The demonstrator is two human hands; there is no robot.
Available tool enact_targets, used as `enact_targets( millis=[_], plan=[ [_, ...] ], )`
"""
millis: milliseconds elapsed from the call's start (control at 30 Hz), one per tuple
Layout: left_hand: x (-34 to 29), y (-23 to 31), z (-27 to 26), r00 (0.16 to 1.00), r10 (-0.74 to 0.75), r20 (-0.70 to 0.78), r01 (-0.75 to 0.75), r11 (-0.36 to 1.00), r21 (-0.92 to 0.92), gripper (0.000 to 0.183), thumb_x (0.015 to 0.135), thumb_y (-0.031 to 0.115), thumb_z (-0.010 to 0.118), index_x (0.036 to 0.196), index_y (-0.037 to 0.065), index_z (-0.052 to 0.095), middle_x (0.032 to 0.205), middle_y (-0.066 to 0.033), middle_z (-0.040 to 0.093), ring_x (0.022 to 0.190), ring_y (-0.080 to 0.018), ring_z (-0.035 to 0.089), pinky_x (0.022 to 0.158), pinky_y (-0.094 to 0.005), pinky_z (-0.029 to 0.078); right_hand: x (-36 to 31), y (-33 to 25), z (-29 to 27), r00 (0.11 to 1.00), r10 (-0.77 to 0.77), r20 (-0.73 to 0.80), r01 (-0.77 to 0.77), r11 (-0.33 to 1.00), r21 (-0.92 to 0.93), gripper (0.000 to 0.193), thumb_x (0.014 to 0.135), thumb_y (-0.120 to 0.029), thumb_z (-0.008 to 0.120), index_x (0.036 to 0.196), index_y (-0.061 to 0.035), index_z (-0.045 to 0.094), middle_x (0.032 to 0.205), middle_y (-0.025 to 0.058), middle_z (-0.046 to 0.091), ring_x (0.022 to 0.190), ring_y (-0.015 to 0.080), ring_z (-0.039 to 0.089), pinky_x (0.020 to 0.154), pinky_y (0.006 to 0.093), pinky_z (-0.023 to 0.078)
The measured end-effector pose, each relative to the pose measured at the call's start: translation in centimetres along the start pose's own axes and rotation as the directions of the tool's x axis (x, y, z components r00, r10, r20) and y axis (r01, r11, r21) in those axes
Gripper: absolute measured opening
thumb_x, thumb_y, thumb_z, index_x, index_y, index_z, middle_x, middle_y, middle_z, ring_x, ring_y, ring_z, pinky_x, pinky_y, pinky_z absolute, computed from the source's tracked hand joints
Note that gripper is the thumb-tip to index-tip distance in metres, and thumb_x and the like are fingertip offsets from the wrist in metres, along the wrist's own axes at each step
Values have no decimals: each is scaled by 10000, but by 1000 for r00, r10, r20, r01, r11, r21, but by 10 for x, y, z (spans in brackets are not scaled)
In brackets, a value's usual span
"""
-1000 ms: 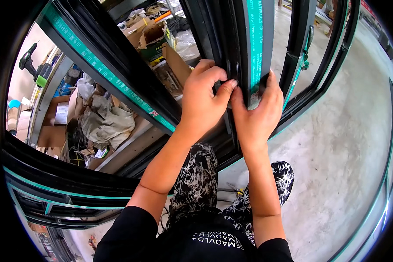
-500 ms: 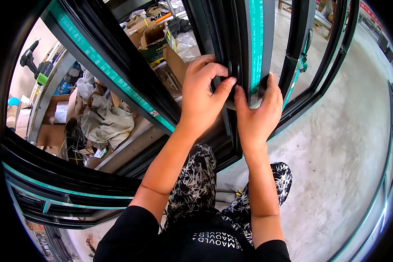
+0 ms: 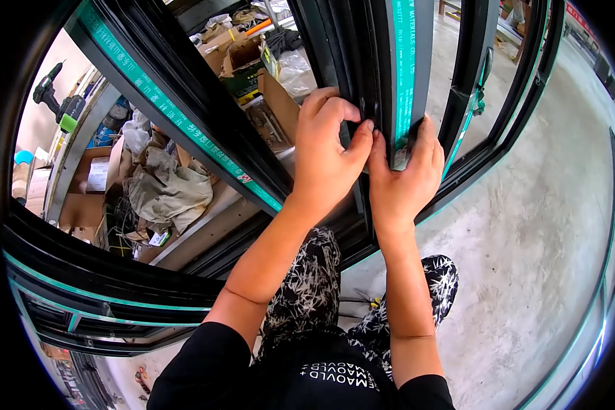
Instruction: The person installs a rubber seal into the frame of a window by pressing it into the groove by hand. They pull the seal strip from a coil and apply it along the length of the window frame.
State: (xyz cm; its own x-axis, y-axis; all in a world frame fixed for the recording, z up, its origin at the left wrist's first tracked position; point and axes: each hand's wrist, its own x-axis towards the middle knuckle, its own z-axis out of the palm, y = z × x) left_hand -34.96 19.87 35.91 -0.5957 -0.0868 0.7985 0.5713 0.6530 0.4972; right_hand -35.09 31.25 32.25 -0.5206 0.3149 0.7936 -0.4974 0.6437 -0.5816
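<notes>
Two hands meet on one upright black frame bar (image 3: 362,75), which stands straight ahead of the person at chest height and carries a strip of teal protective tape (image 3: 403,68) down its face. The left hand (image 3: 328,154) curls over the bar's left edge, thumb pressed toward the middle; the right hand (image 3: 406,178) clamps the tape's lower end, fingertips on the strip. Thumbs nearly touch, so both hands are closed on the bar, close together.

Judging by the grip, the step in hand is working something at the bar's groove or at the tape's end; which of the two is hidden behind the fingers. A next move would call for a firm pinch and a steady pull or push along the bar.

Left of the left hand a second black bar (image 3: 184,130) with teal tape runs diagonally, leaving only a narrow gap. Beyond it lie cardboard boxes (image 3: 253,61), a crumpled cloth (image 3: 164,191) and a cordless drill (image 3: 58,102). Right of the right hand another frame member (image 3: 471,82) stands near; past it the concrete floor (image 3: 540,225) gives open room.
</notes>
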Motion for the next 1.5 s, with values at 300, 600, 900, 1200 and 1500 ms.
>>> enact_targets(
  millis=[300, 600, 900, 1200, 1500],
  plan=[
    [2, 1, -5, 997, -69, 15, 71, 989, -129, 203, 813, 31, 798, 901, 7, 616, 1075, -141, 603, 1027, -290, 587, 912, -358, 477, -1, 1, 3, 999, 35, -25, -35, 999, 11, 662, 777, -204, 832, 1331, 44, 567, 1127, 213, 670, 1023, 391, 635, 911, 452, 504],
    [1, 3, 2, 999, -17, -29, 14, 996, -85, 205, 871, 45, 767, 882, 3, 567, 1001, -85, 576, 922, -188, 556, 847, -304, 464, 6, -2, 5, 999, -25, -47, 24, 999, -35, 681, 770, -193, 818, 1331, 70, 535, 1130, 240, 648, 1025, 417, 612, 925, 482, 493],
    [-6, 1, 10, 992, -84, -99, 68, 985, -159, 185, 822, 8, 759, 868, -7, 580, 1004, -161, 594, 956, -303, 585, 850, -368, 479, 9, 0, -1, 999, -17, 44, 17, 1000, 11, 677, 784, -199, 821, 1326, 80, 527, 1115, 238, 645, 1010, 422, 609, 897, 482, 493],
    [-5, 5, 9, 991, -92, -99, 75, 984, -164, 195, 859, 26, 759, 876, -3, 566, 935, -58, 561, 867, -160, 552, 809, -281, 460, 8, -1, 0, 1000, -5, 18, 4, 1000, 17, 669, 783, -206, 825, 1321, 62, 533, 1107, 228, 648, 998, 414, 603, 893, 473, 492],
    [3, 0, -4, 981, -194, 29, 195, 941, -277, 167, 871, 75, 795, 832, -10, 656, 951, -51, 578, 888, -149, 557, 801, -271, 440, 9, -2, 1, 998, 52, 24, -52, 998, 17, 683, 763, -234, 841, 1317, 37, 548, 1109, 222, 650, 1035, 403, 610, 919, 465, 491]
  ],
)
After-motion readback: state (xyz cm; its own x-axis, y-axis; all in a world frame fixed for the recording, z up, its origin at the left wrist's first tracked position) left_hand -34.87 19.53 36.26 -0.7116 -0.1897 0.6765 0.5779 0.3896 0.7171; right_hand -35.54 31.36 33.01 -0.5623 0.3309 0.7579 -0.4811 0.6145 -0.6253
